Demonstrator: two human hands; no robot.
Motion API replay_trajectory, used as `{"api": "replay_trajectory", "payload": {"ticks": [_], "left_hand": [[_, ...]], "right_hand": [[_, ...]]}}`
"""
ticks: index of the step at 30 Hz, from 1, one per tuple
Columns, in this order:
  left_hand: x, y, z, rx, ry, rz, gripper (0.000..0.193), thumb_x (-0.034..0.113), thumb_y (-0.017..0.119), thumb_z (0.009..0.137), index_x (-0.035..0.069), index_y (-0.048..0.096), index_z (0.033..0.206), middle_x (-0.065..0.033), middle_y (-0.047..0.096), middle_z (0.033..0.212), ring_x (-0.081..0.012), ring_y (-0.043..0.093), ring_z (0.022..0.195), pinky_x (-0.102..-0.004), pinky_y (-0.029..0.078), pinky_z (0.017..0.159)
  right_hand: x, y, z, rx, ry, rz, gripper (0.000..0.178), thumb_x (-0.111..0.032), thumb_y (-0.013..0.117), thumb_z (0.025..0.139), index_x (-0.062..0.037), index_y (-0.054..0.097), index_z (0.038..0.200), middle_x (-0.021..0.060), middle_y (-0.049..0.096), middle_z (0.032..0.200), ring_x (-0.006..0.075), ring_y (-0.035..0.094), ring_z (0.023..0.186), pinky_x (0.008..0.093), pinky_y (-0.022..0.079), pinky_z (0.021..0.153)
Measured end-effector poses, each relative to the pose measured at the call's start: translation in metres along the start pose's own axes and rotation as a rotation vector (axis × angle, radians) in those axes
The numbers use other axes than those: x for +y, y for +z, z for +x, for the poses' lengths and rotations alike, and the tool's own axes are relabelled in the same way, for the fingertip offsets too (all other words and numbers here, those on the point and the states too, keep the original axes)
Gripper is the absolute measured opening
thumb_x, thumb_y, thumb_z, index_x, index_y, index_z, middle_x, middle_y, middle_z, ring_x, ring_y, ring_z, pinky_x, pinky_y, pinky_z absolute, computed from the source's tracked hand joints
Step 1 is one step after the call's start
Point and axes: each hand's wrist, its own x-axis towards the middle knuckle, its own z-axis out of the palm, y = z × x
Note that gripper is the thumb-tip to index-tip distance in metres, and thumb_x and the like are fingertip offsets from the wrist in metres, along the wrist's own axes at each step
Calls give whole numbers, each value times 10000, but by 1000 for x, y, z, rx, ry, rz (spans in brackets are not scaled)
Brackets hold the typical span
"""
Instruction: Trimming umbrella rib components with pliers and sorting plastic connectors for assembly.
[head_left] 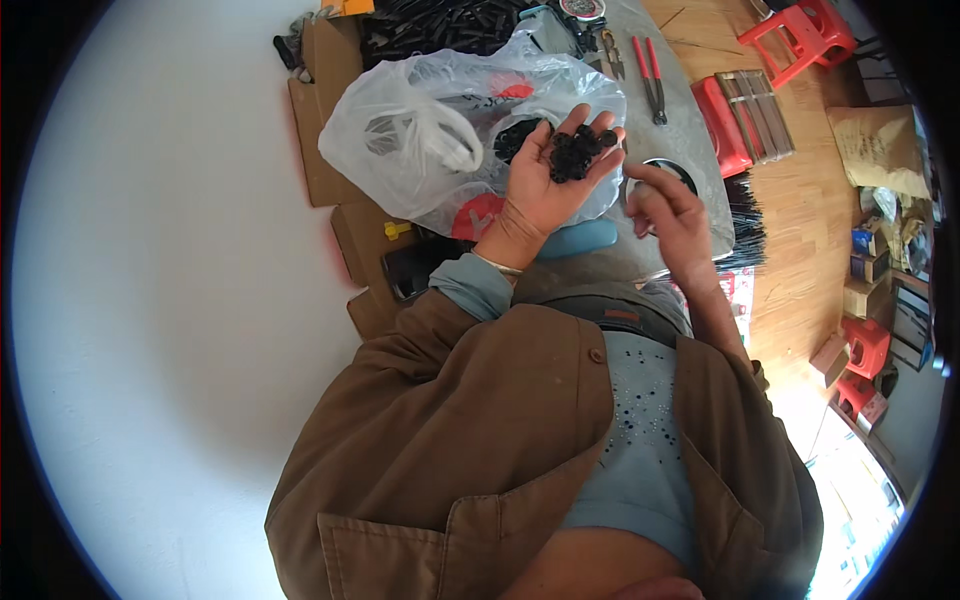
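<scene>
supporting many black pieces (pixel 573 157): one left hand (pixel 545 196), spread; right hand (pixel 682 226) half-curled, grip unclear

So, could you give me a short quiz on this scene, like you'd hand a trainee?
1. Multiple choice: what does the upturned left hand hold?
a) coins
b) small black pieces
c) a sheet of paper

2. True or false: the red-handled tool lies on the grey table, not in the right hand.

3. Fill in: a see-through plastic ____ with red markings shows behind the left hand in the picture.

Key: 1. b; 2. true; 3. bag.
</scene>
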Motion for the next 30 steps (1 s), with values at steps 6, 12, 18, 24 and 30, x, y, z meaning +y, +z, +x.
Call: {"api": "replay_trajectory", "payload": {"ticks": [6, 12, 18, 24, 30], "left_hand": [[-27, 16, 7, -51, -11, 216, 532, 391, 460, 924, 34, 414, 1316, -194, 373, 1389, -380, 241, 1363, -495, 218, 1124], [-29, 17, 8, -52, -28, 232, 553, 393, 475, 922, 38, 384, 1337, -186, 375, 1392, -381, 265, 1354, -491, 225, 1125], [-30, 16, 10, -36, -24, 257, 561, 393, 480, 924, 33, 379, 1342, -188, 388, 1388, -385, 290, 1344, -493, 240, 1119], [-32, 17, 11, -4, -32, 237, 552, 396, 447, 936, 29, 381, 1342, -193, 380, 1398, -385, 289, 1345, -501, 236, 1120], [-33, 14, 11, -28, -48, 281, 556, 405, 437, 936, 22, 393, 1337, -200, 386, 1396, -388, 301, 1338, -499, 232, 1124]], "right_hand": [[3, 22, -4, -13, -51, -184, 414, -72, 494, 910, -24, 451, 1320, 25, 568, 719, 55, 469, 585, 204, 386, 519], [4, 24, -7, -21, -85, -206, 398, -80, 497, 913, -59, 469, 1310, 20, 564, 710, 53, 467, 593, 206, 391, 523], [8, 24, -9, -45, -86, -230, 405, -55, 497, 907, -67, 470, 1311, 18, 567, 733, 55, 483, 623, 209, 407, 536], [4, 25, -11, -45, -115, -246, 429, -38, 500, 898, -71, 458, 1324, 18, 566, 730, 58, 488, 622, 206, 406, 542], [2, 25, -10, -42, -133, -254, 475, -35, 521, 884, -84, 439, 1350, 20, 560, 676, 52, 489, 595, 213, 390, 534]]}}
